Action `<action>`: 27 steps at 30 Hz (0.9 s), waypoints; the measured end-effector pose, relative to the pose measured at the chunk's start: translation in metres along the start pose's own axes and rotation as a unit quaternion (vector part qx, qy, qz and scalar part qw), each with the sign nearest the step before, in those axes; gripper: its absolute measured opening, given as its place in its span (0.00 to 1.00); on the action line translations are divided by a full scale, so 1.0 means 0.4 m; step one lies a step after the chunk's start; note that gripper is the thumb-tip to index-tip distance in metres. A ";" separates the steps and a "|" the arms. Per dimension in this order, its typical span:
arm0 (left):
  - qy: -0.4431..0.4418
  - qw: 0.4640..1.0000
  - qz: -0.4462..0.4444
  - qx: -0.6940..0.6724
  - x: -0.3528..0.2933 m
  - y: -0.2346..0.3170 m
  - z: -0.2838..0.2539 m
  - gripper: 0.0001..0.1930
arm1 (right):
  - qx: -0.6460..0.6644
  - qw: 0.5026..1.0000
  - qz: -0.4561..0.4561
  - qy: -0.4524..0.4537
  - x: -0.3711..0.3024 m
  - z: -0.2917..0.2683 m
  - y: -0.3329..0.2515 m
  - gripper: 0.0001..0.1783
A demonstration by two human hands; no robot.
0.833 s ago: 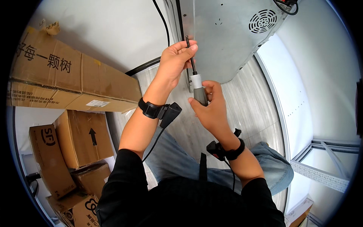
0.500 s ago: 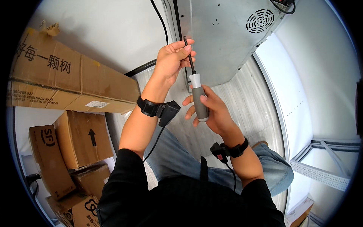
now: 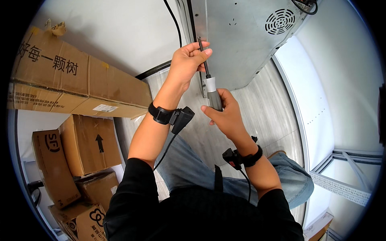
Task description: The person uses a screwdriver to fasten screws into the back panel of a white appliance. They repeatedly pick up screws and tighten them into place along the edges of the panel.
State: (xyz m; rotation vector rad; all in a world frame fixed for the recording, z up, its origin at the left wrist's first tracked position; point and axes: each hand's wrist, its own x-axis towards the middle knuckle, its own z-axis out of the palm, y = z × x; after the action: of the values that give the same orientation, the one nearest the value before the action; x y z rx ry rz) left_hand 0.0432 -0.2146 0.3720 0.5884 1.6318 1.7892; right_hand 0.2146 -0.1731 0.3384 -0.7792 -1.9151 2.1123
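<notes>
The right hand [image 3: 227, 114] grips a screwdriver [image 3: 210, 85] by its grey handle [image 3: 214, 102] – the left hand [image 3: 188, 63] pinches the dark shaft [image 3: 206, 69] near its tip. A metal panel [image 3: 241, 52] (round-vented) stands beside them.

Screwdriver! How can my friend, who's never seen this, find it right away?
Find the big grey metal panel with the round vent at the top. By its left edge, the left grip pinches a dark shaft and the right grip holds its handle. That's the screwdriver: unlike the bendy black cable nearby, it's straight with a white-and-grey handle.
</notes>
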 end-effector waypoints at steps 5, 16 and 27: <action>-0.002 1.000 -0.005 -0.029 -0.002 0.005 0.002 0.15 | 0.266 0.951 0.038 -0.150 -0.001 -0.044 -0.002 0.29; 0.000 0.998 -0.023 -0.055 -0.013 0.020 0.020 0.14 | 0.110 0.992 -0.008 -0.065 0.000 -0.035 0.026 0.29; -0.028 0.998 -0.006 -0.063 0.002 0.003 -0.005 0.14 | 0.336 0.922 0.041 -0.189 0.006 -0.064 0.023 0.31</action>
State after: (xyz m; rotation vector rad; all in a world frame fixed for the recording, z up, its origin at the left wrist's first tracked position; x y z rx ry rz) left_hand 0.0411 -0.2153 0.3729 0.5633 1.4702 1.8349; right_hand 0.2271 -0.1510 0.3280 -0.3179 -1.1210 2.8694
